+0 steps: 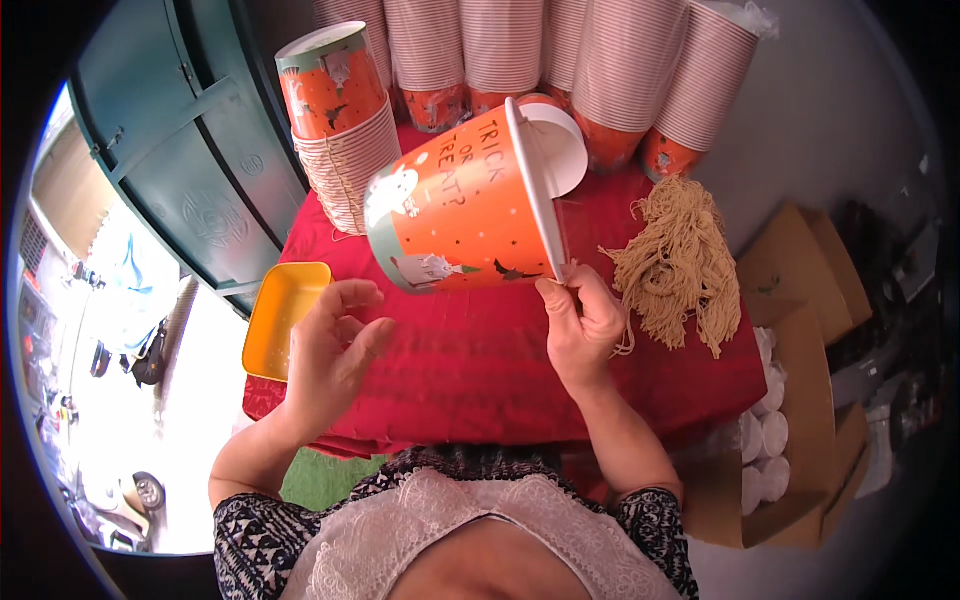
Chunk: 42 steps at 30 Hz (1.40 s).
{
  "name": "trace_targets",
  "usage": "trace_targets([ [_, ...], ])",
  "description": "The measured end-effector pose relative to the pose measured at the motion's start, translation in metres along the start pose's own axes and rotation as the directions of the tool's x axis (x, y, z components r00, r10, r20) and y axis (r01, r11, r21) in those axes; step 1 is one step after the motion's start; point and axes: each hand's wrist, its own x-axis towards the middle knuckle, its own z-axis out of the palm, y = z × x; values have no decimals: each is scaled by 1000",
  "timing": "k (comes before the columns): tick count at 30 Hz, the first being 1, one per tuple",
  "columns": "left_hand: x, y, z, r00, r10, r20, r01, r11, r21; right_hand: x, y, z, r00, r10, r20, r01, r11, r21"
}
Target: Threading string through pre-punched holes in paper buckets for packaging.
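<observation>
So in the head view, the main thing is an orange paper bucket point(455, 215) with a green base band, sitting just above the centre of the clock toward 12, up off the red cloth point(450, 400). It's tipped on its side, mouth facing roughly 2 or 3 o'clock. The right hand point(585, 325), around 3, pinches the low edge of the rim between thumb and fingers, probably because the rolled lip is the stiffest grip and leaves the printed wall uncrumpled. The left hand point(338, 345), at 8, is half curled with the thumb apart, not touching the bucket; looks like nothing's in it. The tan cord bundle point(685, 260) lies at 3, I'd guess for easy reach from the right hand. Containers: at 11 there's an upside-down nested stack point(347, 165) with cord showing down its side, presumably flipped so it stands steady on the wide rims. From 12 round past 1 are wrapped stacks point(502, 45), buckets nested in clear plastic, likely to keep them together. Yellow tray point(258, 345) at 9, can't make out any contents for sure. Open carton point(808, 425) at 4 holds white rounded bundles point(772, 435).
</observation>
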Motion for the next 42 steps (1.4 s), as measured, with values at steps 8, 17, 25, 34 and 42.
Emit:
trace_targets([
  [8, 14, -5, 13, 942, 212, -261, -295, 894, -337, -17, -25, 46, 931, 362, 42, -330, 788, 519],
  [17, 23, 29, -82, 727, 614, -308, -486, 776, 402, -14, 3, 34, 911, -6, 412, 44, 995, -84],
  [25, 90, 51, -202, 681, 701, -211, -354, 568, 743, -29, 64, 23, 867, 275, 416, -257, 961, -100],
  [34, 202, 45, -257, 775, 591, -222, -416, 743, 525, -41, 85, 20, 831, 348, 434, -307, 938, -164],
  [42, 275, 54, -232, 801, 594, -74, -472, 703, 532, -48, 99, 17, 847, 323, 421, -252, 943, -217],
])
